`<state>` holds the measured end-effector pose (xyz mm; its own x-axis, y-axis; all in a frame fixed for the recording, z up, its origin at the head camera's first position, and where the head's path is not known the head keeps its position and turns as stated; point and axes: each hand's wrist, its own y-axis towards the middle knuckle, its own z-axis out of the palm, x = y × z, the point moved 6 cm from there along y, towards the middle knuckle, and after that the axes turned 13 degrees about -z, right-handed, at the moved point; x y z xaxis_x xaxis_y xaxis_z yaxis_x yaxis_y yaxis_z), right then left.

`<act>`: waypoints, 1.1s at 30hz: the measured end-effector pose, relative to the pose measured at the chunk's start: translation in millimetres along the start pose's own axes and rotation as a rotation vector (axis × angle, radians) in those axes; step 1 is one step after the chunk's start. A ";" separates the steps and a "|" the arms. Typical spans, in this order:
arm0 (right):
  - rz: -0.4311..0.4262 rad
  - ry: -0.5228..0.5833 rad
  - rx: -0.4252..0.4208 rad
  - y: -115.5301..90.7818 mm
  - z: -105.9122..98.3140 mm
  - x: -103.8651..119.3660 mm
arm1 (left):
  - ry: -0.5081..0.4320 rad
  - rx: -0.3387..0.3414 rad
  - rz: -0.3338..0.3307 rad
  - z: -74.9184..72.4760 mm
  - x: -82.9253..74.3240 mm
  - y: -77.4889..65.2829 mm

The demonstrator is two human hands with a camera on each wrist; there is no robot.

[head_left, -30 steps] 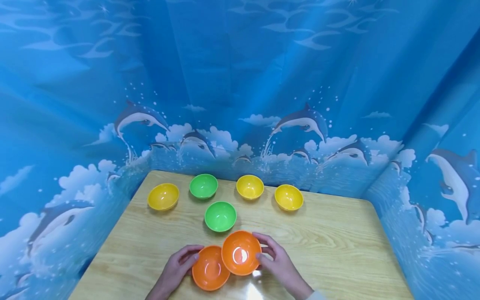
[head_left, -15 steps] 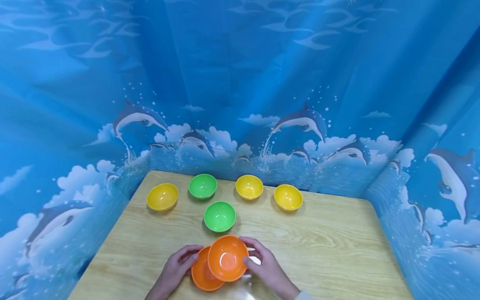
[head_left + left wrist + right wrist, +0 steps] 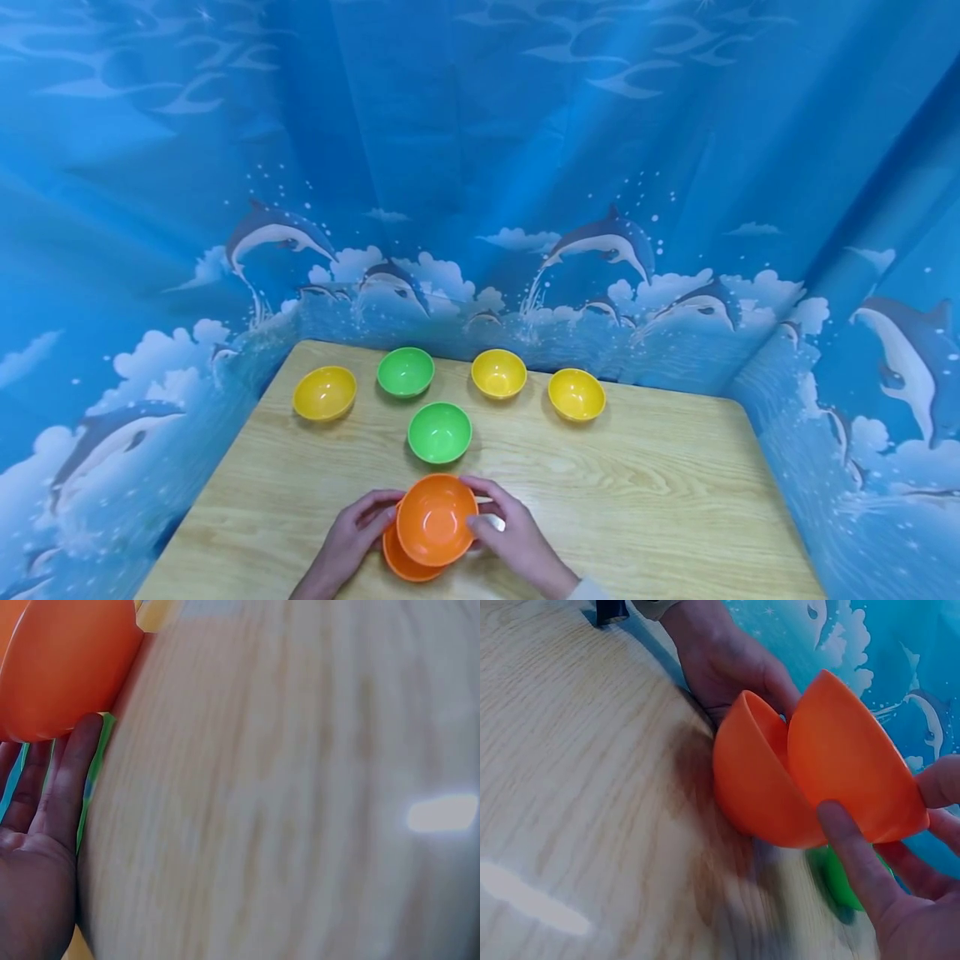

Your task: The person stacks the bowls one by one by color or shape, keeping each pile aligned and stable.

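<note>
Two orange bowls overlap at the front of the table. My right hand (image 3: 513, 540) grips the upper orange bowl (image 3: 437, 521) by its right side, thumb near the rim. Under it sits the lower orange bowl (image 3: 407, 562), mostly covered in the head view, with my left hand (image 3: 347, 537) holding its left side. Seen from the right wrist, the upper bowl (image 3: 851, 761) is tilted, its base partly inside the lower bowl (image 3: 754, 784). The left wrist view shows fingers (image 3: 75, 769) against an orange bowl's outer wall (image 3: 71, 667).
Behind the hands stands a green bowl (image 3: 440, 433). Farther back are another green bowl (image 3: 406, 372) and three yellow bowls (image 3: 325, 394), all upright on the wooden table (image 3: 675, 500). A blue dolphin-print curtain (image 3: 480, 167) encloses the table's back and sides.
My right hand has moved left with its orange bowl, which now covers most of the lower orange bowl. My left hand and the lower bowl have stayed nearly in place.
</note>
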<state>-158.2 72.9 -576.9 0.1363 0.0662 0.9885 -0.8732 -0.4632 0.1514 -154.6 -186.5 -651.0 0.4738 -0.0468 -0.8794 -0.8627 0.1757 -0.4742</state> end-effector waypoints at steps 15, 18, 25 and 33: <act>-0.026 -0.125 -0.020 0.7 19.4 -8.4 | 0.038 0.012 0.073 1.8 -1.8 -3.4; -0.022 -0.140 -0.030 1.2 20.0 -10.0 | 0.032 0.015 0.072 2.1 -2.7 -3.5; 0.011 -0.149 -0.036 -0.4 21.6 -15.5 | 0.036 0.028 0.075 2.2 -3.6 -3.2; 0.015 -0.144 -0.040 -1.2 23.9 -20.1 | 0.034 0.028 0.076 1.8 -3.5 -3.1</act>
<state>-148.7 50.9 -597.1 0.1859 -0.0693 0.9801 -0.8933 -0.4272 0.1393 -153.3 -185.1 -646.3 0.4008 -0.0661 -0.9138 -0.8903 0.2073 -0.4055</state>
